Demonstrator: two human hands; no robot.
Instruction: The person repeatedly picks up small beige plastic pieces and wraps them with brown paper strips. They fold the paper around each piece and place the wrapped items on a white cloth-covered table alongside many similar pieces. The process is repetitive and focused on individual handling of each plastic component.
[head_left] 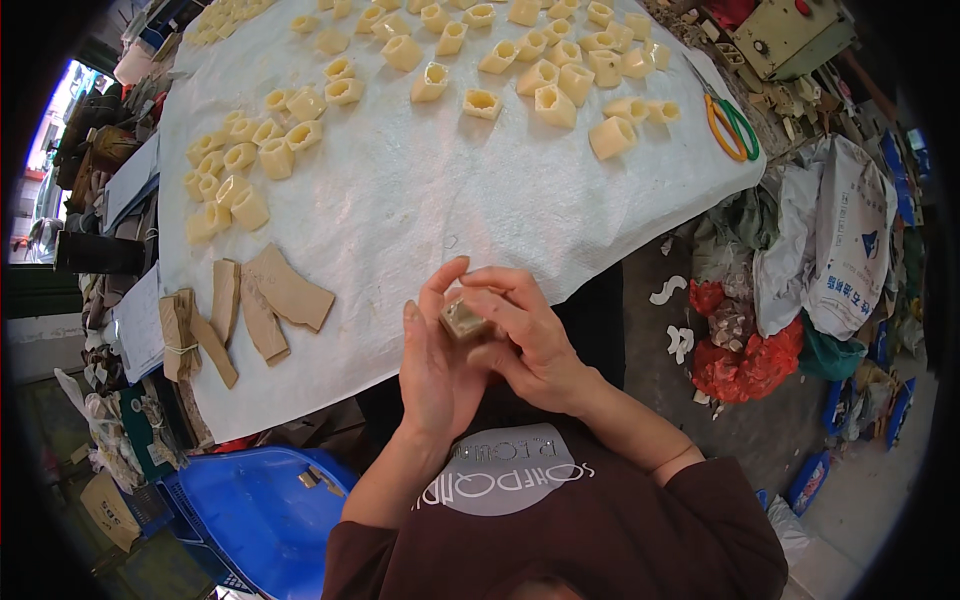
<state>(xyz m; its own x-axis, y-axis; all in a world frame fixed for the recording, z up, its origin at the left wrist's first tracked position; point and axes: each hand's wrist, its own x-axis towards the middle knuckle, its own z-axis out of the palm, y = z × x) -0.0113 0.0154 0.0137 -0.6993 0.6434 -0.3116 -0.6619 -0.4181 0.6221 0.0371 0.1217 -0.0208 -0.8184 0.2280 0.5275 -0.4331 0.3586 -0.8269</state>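
In front of my chest, both hands meet around a small block (463,319) with a pale, squarish face and a darker greyish-brown body. My right hand (535,345) curls over it from the right, fingers across its top and thumb below. Cupped on the other side is my left hand (437,365), its thumb upright and a finger bent behind the block. Fingers cover much of the block, so its full shape is hidden. Beyond my hands, hollow pale-yellow angular pieces (555,105) lie scattered over the white sheet (400,220) on the table.
Brown cardboard strips (268,300) lie at the sheet's left, some tied in a bundle. Scissors (735,128) with orange and green handles rest at the right edge. A blue plastic tub (270,520) stands lower left. Red bags (750,360) and a white sack (850,240) are at right.
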